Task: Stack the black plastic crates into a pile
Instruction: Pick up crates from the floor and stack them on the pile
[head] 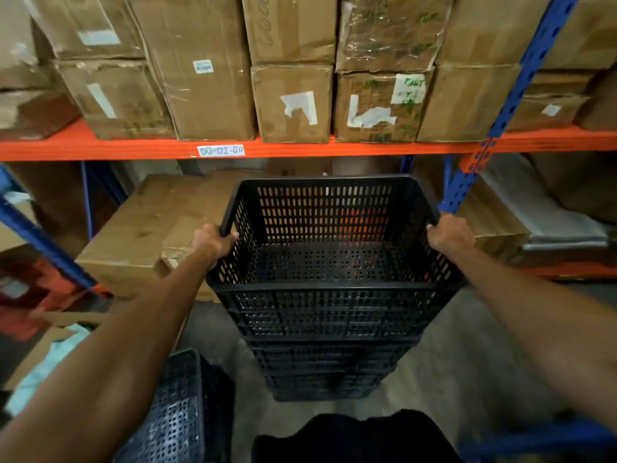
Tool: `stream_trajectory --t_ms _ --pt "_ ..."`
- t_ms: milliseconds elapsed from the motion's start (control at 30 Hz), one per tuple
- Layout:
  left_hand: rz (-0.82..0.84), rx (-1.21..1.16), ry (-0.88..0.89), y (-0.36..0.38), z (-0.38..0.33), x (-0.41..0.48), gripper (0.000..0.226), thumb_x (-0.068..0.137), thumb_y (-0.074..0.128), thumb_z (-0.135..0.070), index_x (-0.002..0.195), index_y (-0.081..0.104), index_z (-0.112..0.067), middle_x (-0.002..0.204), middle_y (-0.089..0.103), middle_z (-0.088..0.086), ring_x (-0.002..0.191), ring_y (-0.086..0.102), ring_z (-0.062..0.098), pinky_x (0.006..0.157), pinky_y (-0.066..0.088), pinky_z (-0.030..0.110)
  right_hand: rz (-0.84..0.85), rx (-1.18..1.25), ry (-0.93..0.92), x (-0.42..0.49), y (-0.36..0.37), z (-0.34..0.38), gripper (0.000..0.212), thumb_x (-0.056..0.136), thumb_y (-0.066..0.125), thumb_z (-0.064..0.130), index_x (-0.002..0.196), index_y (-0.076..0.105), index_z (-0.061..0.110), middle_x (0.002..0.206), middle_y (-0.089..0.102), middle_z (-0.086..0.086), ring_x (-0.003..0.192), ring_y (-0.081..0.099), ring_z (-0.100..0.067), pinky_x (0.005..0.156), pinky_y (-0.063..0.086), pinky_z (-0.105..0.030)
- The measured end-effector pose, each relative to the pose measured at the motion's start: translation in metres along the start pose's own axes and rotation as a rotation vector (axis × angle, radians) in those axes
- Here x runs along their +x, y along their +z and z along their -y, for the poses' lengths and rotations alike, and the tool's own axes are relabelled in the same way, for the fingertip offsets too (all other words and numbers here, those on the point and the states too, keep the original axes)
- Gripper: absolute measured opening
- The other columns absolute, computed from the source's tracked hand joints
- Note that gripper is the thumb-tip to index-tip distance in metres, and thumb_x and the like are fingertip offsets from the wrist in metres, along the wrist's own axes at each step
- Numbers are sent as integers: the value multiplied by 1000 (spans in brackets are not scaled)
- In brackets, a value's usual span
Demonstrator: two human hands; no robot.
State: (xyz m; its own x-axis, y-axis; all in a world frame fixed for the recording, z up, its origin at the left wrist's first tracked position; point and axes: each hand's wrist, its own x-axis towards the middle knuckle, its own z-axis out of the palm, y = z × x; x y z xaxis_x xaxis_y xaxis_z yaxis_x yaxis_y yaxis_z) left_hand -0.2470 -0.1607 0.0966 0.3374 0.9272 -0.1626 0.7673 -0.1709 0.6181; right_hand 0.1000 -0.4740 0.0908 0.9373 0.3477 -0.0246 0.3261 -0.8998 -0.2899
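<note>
Both hands on the top crate (329, 228), right on the pile!
Your left hand (213, 242) and right hand (450, 235) clamp its 2 side rims; it sits nested atop the pile of black crates (329, 332) on the floor (467, 362), before the orange shelf beam (100, 147).
</note>
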Motion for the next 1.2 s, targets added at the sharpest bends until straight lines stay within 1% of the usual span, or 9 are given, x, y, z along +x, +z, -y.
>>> stream_trajectory --t_ms 67,167,300,467,567,733,900,1000,1200 --pt "10 4 0 8 5 -5 45 84 64 -42 111 70 -6 99 72 18 92 69 32 81 58 37 9 -19 10 -3 4 -3 41 94 48 37 119 55 5 120 58 -22 109 58 -42 87 51 -45" --pt "20 -14 -9 20 9 -15 43 88 61 -39 115 68 -7 103 72 18 96 68 32 75 51 33 9 -25 6 -7 11 -8 37 95 47 37 113 55 6 114 58 -22 103 59 -42 81 52 -45" --pt "-7 30 2 34 7 -20 44 88 59 -42 115 67 -8 101 71 20 94 68 34 70 48 32 -6 24 39 -12 26 -19 34 93 49 36 114 56 10 113 61 -21 103 60 -42 82 53 -46" --pt "-7 52 2 34 1 -14 45 88 59 -41 117 66 -8 105 70 20 99 66 35 76 50 35 7 61 51 -8 30 -18 32 92 51 36 112 58 12 110 62 -20 101 61 -42 82 55 -47" --pt "-13 61 -10 36 1 -8 46 88 60 -41 118 65 -7 108 70 21 102 65 36 80 51 37 -23 63 53 -5 32 -13 33 93 51 34 114 56 9 112 62 -22 104 60 -42 83 52 -47" --pt "-68 137 6 46 3 -8 44 90 57 -39 117 66 -5 107 70 22 100 66 37 79 52 38 -22 28 61 -3 40 -13 36 95 49 31 123 52 9 117 60 -22 107 60 -43 85 51 -47" --pt "-92 240 27 52 4 -9 45 93 51 -37 117 62 -1 110 67 26 104 63 41 81 52 42 -12 -41 8 3 40 -15 37 94 48 30 124 46 8 117 58 -24 107 58 -45 83 50 -47" --pt "-97 248 38 54 4 -12 44 95 49 -35 118 60 1 110 67 26 103 63 41 78 50 41 5 -47 -21 6 41 -17 37 93 49 29 123 43 7 116 59 -25 106 58 -46 83 49 -47" --pt "-90 253 66 52 6 -23 40 97 45 -28 121 54 3 115 63 27 107 60 43 81 48 43 34 -33 -37 5 39 -18 35 94 48 28 121 41 7 113 59 -25 105 58 -45 80 48 -46"
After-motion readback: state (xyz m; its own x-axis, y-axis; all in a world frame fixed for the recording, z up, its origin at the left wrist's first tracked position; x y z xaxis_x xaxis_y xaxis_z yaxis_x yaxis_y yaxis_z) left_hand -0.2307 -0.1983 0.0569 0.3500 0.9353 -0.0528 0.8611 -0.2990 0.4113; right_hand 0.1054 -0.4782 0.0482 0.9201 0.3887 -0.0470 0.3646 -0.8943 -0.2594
